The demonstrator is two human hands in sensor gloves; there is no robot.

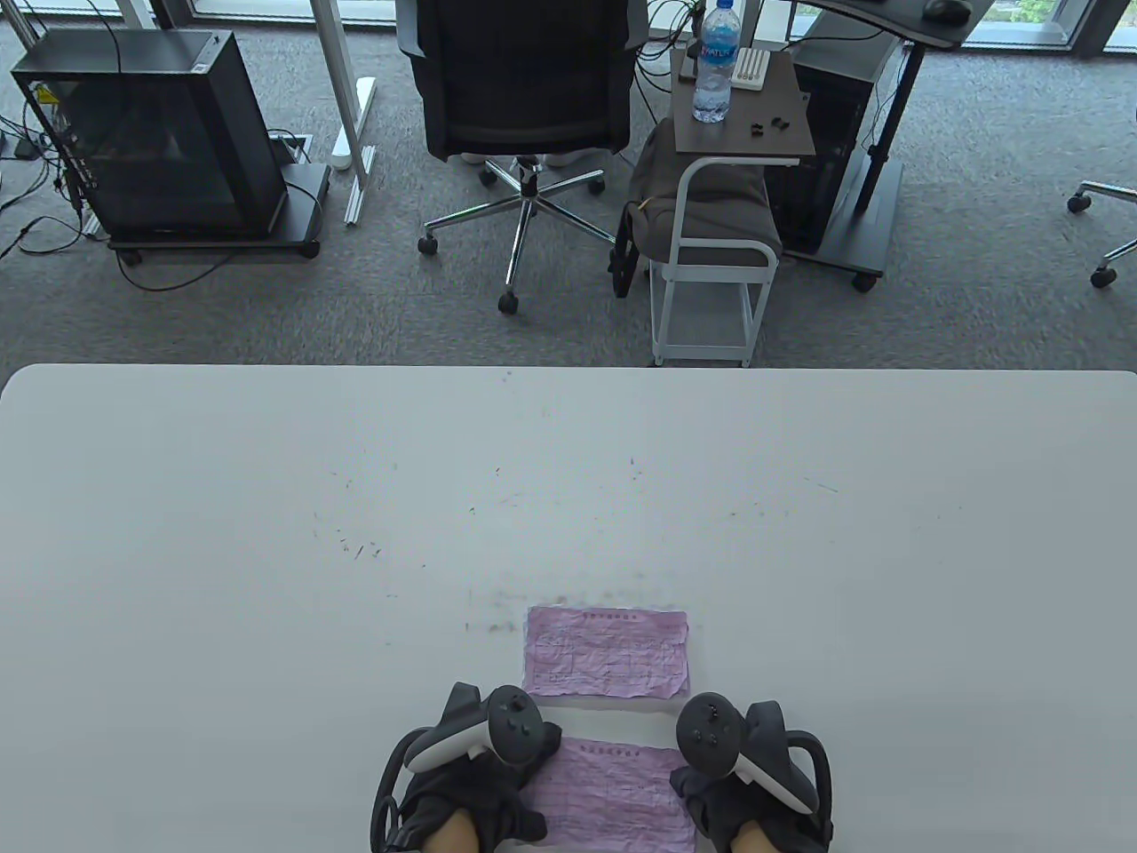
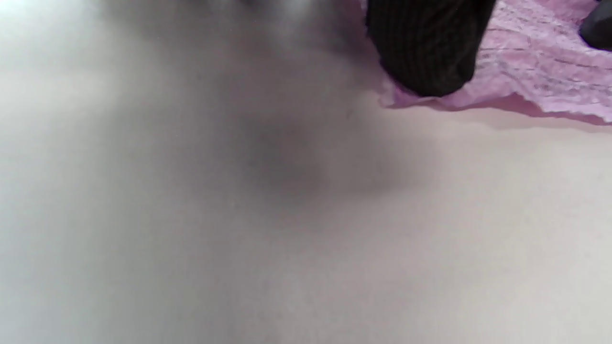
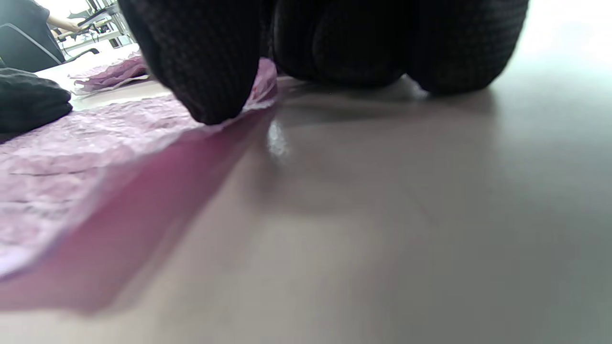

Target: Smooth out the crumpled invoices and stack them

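Presently both hands press near invoice (image 1: 613, 795) flat on bench (image 1: 266, 551): left hand (image 1: 471, 782) on left edge, right hand (image 1: 755, 782) on right. Fingers' spread: cannot tell. Second invoice (image 1: 607, 651) lies just beyond, apart.

Only 2 pink invoices, the far invoice (image 1: 607, 651) and the near invoice (image 1: 613, 795), lie flat on the table (image 1: 266, 533), the near one flanked by both hands, with bare tabletop to either side and beyond.
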